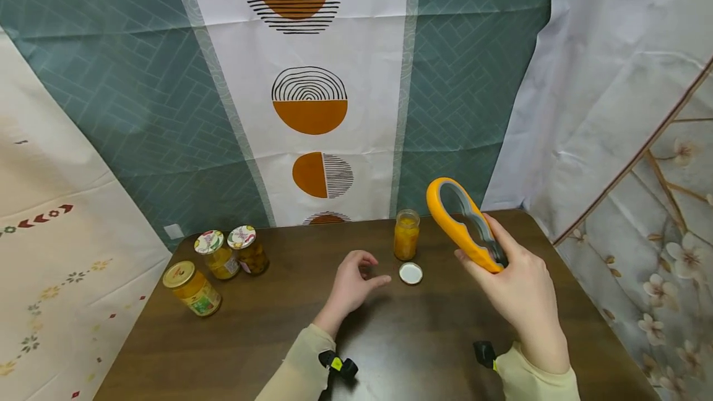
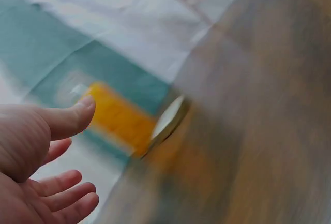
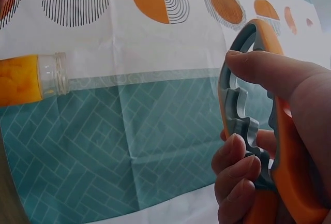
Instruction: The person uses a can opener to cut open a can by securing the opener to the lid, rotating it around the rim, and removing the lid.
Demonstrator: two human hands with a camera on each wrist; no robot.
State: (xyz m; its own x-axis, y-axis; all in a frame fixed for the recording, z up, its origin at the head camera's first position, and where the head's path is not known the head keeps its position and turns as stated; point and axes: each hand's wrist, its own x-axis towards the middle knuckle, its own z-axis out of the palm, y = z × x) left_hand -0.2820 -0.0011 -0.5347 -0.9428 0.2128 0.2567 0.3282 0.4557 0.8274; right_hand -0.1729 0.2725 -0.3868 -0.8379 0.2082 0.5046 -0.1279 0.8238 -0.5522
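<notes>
An orange-and-grey jar opener [image 1: 450, 226] is held up above the table's right side; my right hand [image 1: 526, 286] grips its lower end. In the right wrist view, the thumb and curled fingers wrap the opener's [image 3: 290, 154] frame. Toward the back of the table stands an uncapped glass jar [image 1: 406, 237] with yellow-orange contents. A round lid [image 1: 411, 273], pale face up, lies just in front of it. My left hand [image 1: 352, 286] hovers to the left of the lid, fingers loosely bent and holding nothing. The left wrist view shows the jar [image 2: 116, 118] blurred.
Three capped jars stand at the table's left: a larger yellow one [image 1: 194, 289], a smaller yellow one [image 1: 220, 258] and a dark one [image 1: 252, 254]. Patterned cloth [image 1: 468, 79] hangs behind the brown table [image 1: 267, 339], and more cloth hangs at both sides.
</notes>
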